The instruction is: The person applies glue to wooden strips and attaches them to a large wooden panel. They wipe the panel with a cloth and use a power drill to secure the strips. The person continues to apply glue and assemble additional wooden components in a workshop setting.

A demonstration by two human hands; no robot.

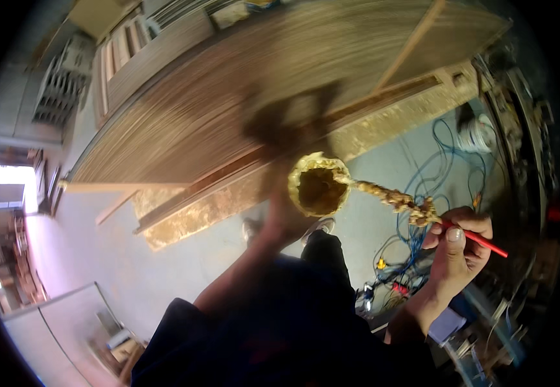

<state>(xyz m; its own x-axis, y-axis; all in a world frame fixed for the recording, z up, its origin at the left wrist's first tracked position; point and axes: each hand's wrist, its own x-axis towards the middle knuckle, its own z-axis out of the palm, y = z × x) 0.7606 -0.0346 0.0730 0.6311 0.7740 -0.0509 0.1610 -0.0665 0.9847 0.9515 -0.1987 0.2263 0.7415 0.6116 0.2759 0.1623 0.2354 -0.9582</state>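
My left hand (pixel 284 216), blurred, is wrapped round the side of a round pot (pixel 298 166). A thick yellowish crust covers the pot's rim, and its inside looks dark brown. My right hand (pixel 458 248) pinches the bare red end of a crusted stick (pixel 396 198) between thumb and fingers. Lumpy yellow-brown residue coats most of the stick. Its far end reaches the right side of the pot's rim; whether it has bristles cannot be made out.
A large wood-grain panel (pixel 183 122) lies ahead on a yellowish board (pixel 193 219), with narrow strips along its near edge. Tangled blue hoses and cables (pixel 415 213) lie on the floor at right, near a white bucket (pixel 478 134). My shoes are below the pot.
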